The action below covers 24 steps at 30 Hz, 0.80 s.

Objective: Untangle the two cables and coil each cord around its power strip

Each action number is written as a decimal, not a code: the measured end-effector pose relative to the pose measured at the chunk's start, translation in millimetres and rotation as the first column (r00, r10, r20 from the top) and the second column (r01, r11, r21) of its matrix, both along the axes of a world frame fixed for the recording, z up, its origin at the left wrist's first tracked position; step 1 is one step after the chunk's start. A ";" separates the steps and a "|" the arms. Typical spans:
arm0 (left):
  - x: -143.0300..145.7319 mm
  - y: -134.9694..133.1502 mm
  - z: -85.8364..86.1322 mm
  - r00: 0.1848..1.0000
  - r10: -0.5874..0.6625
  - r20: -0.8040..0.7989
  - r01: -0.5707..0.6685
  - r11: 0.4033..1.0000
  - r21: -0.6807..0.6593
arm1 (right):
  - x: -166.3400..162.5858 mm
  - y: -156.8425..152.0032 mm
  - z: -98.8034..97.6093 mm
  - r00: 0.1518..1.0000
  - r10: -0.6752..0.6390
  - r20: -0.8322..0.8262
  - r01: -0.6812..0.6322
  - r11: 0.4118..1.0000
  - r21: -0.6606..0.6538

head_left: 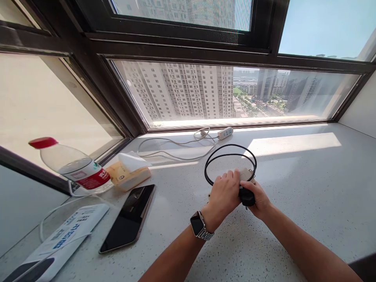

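Both hands are closed together on a looped black cable [231, 145] with a black block [246, 197] at its end. My left hand [225, 194], wearing a watch, wraps over the bundle from the left, with its fingertips against a pale block [246, 173]. From the right, my right hand [260, 200] grips the black block between thumb and fingers. A small metal piece sticks out beneath that block, too small to identify. The cable loop stands up behind the hands. Much of what lies between the palms is hidden.
A phone [129, 219] lies to the left, near a tissue pack [132, 178] and a tilted red-capped bottle [79, 168]. A printed white box [63, 239] with a white cable is at lower left. By the window sits a white power strip [225, 133] with its cord.
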<state>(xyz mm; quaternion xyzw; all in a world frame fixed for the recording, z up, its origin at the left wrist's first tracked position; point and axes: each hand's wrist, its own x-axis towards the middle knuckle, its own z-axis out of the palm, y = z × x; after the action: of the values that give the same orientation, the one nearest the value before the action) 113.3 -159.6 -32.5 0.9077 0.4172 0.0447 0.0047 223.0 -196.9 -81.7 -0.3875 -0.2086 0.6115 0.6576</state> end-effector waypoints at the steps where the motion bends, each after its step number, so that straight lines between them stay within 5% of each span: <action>1: 0.2 0.3 -0.6 1.000 -0.002 -0.009 0.002 1.000 -0.011 | 1.2 0.9 -1.2 1.000 0.010 -0.014 -0.011 1.000 -0.017; 15: -1.5 7.4 -10.8 0.993 -0.119 -0.007 0.118 0.991 -0.063 | 3.8 13.5 -19.1 0.978 -0.210 -0.002 0.210 0.976 -0.062; 24: -6.0 12.1 -10.2 0.983 -0.162 0.083 0.168 0.984 -0.063 | 9.3 16.9 -17.6 0.975 -0.220 -0.036 0.214 0.968 -0.129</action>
<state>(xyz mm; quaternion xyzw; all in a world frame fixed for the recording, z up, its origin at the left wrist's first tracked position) 107.3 -147.5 -42.7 0.9361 0.3412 0.0646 0.0564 232.3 -180.0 -99.3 -0.4327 -0.1100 0.5571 0.7002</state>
